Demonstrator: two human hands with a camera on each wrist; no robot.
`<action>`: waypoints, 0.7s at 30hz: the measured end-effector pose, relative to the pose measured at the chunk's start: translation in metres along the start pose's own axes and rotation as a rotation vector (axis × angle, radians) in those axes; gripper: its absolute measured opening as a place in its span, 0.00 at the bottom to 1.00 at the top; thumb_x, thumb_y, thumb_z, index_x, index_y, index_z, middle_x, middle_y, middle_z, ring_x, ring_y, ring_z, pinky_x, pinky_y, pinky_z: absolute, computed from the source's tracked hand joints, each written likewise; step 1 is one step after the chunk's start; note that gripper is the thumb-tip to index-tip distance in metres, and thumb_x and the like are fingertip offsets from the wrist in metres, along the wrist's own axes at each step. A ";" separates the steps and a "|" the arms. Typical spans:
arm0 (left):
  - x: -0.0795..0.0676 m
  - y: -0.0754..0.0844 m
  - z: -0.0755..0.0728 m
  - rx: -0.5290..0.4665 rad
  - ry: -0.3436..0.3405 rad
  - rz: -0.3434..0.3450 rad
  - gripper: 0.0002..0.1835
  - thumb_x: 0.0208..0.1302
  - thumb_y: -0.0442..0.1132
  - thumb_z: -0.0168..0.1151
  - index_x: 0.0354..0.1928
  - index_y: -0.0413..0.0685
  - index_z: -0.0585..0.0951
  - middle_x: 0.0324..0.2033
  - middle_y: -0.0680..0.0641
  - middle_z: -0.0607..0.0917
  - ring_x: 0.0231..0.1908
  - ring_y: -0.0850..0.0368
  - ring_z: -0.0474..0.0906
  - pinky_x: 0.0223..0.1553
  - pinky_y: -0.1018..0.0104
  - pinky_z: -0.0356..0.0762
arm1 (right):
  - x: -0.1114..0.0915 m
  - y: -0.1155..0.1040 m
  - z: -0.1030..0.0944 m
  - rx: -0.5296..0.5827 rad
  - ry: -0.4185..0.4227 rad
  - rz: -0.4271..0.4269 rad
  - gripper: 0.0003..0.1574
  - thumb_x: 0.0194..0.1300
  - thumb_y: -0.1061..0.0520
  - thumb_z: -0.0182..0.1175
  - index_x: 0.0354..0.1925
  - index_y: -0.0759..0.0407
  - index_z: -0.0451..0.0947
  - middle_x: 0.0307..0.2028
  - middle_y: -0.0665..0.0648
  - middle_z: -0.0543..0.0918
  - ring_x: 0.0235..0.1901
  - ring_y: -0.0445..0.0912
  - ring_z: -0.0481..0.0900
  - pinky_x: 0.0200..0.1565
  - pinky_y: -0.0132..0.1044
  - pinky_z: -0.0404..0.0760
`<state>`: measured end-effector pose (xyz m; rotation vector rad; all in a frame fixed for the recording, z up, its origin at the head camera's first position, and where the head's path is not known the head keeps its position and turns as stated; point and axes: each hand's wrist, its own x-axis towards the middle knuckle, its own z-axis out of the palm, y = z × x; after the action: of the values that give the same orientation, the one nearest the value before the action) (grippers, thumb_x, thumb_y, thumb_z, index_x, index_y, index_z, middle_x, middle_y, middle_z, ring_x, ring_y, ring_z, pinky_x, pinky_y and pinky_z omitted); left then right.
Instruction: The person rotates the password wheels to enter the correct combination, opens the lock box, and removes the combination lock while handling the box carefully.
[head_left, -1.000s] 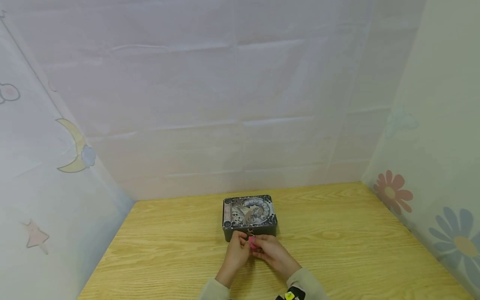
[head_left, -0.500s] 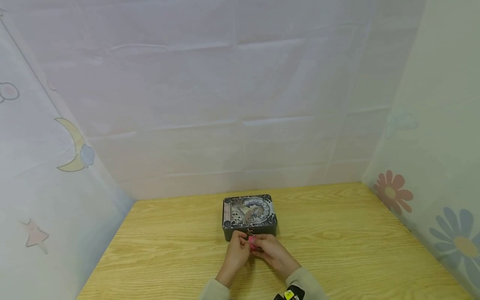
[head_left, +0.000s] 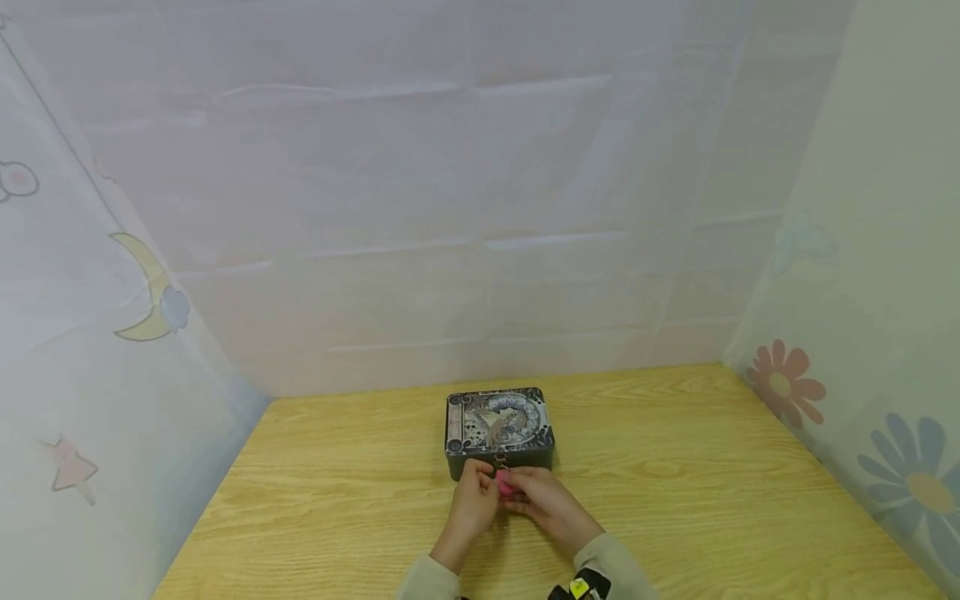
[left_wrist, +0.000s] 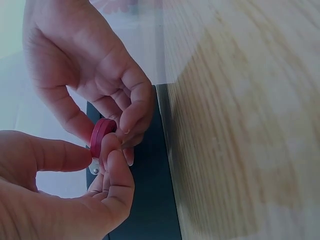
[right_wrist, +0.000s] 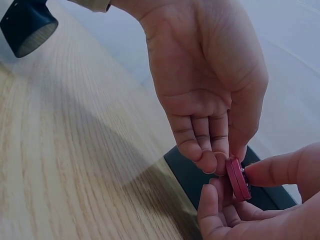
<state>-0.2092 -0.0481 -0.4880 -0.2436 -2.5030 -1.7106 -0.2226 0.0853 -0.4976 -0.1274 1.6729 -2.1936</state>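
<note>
A small pink padlock (head_left: 504, 481) hangs by its metal shackle at the front of a dark tin box (head_left: 501, 422) with a patterned lid, which is down. From the left, my left hand (head_left: 474, 502) pinches the padlock between thumb and fingers. My right hand (head_left: 553, 507) grips its other side. In the right wrist view, the right thumb presses the face of the padlock (right_wrist: 239, 180), where small dial-like parts show. The left wrist view shows the padlock (left_wrist: 101, 136) edge-on between both hands' fingers. Fingers partly hide the latch.
The box stands on a wood-grain table (head_left: 337, 492), toward its back edge. Behind is a pale sheet wall (head_left: 480, 183). Printed side walls, one with a moon (head_left: 147, 287) and one with flowers (head_left: 780, 383), flank the table.
</note>
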 end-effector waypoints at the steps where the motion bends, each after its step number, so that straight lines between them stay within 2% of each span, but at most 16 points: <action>1: 0.000 0.000 0.000 -0.001 -0.001 -0.005 0.09 0.53 0.23 0.47 0.38 0.33 0.66 0.19 0.50 0.69 0.17 0.64 0.64 0.17 0.73 0.64 | 0.000 -0.001 0.001 -0.001 0.007 0.005 0.20 0.63 0.60 0.47 0.46 0.77 0.68 0.33 0.54 0.77 0.32 0.43 0.74 0.41 0.37 0.75; 16: 0.000 0.000 0.002 -0.006 0.015 -0.018 0.10 0.51 0.23 0.48 0.38 0.33 0.66 0.18 0.50 0.69 0.17 0.64 0.64 0.17 0.72 0.64 | 0.002 -0.001 0.002 0.059 0.027 0.032 0.18 0.62 0.64 0.46 0.46 0.79 0.66 0.32 0.54 0.75 0.31 0.42 0.73 0.40 0.34 0.75; 21: 0.000 -0.001 0.002 -0.019 0.009 -0.024 0.09 0.52 0.23 0.47 0.38 0.33 0.66 0.19 0.50 0.69 0.17 0.64 0.64 0.17 0.73 0.64 | 0.000 -0.003 0.003 0.084 0.030 0.037 0.18 0.62 0.62 0.48 0.45 0.78 0.67 0.31 0.54 0.75 0.32 0.42 0.73 0.40 0.35 0.74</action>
<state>-0.2095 -0.0468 -0.4890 -0.2084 -2.4948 -1.7406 -0.2229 0.0834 -0.4945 -0.0406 1.5833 -2.2441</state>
